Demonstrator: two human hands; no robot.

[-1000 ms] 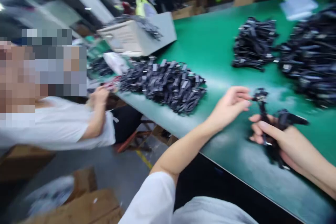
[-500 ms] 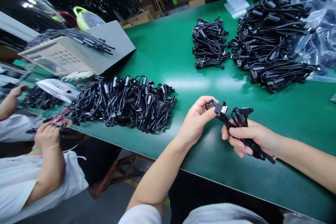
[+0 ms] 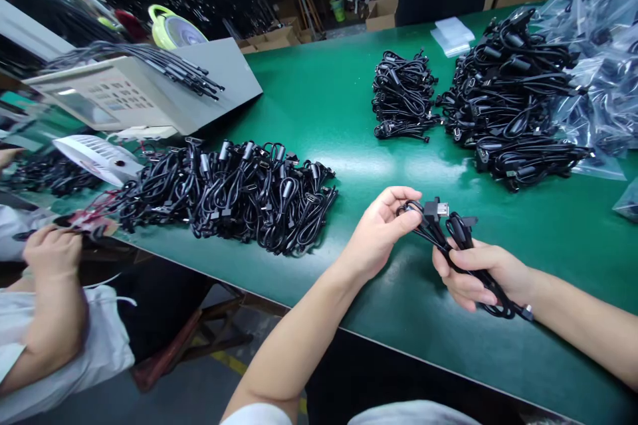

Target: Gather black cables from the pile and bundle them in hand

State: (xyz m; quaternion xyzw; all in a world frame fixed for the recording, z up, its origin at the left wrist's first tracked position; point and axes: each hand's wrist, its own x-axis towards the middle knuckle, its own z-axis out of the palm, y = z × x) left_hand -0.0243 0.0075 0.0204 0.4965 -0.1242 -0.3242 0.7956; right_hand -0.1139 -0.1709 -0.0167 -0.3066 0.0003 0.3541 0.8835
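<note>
In front of me, a black USB cable (image 3: 432, 231), folded into a bundle, is held just above the green table. My left hand (image 3: 381, 234) pinches a loop at one end between thumb and fingers, beside a metal USB plug (image 3: 442, 210). Wrapped round the middle of the bundle is my right hand (image 3: 486, 273), its thumb on top. The other end of the cable, with a small connector (image 3: 526, 311), sticks out below the right palm. Whether the bundle is one cable or more, I cannot tell.
A long heap of black cables (image 3: 239, 196) lies to the left. Farther back sit a smaller pile (image 3: 403, 93) and a larger pile (image 3: 508, 86), with clear plastic bags (image 3: 605, 80) beside them. A grey instrument box (image 3: 214, 80) stands left. At far left, a co-worker's hand (image 3: 52, 252) is busy.
Both my hands and the cable have shifted slightly right in the view, and the right hand's grip has turned a little. The co-worker's arm appears farther left. The view itself has moved.
</note>
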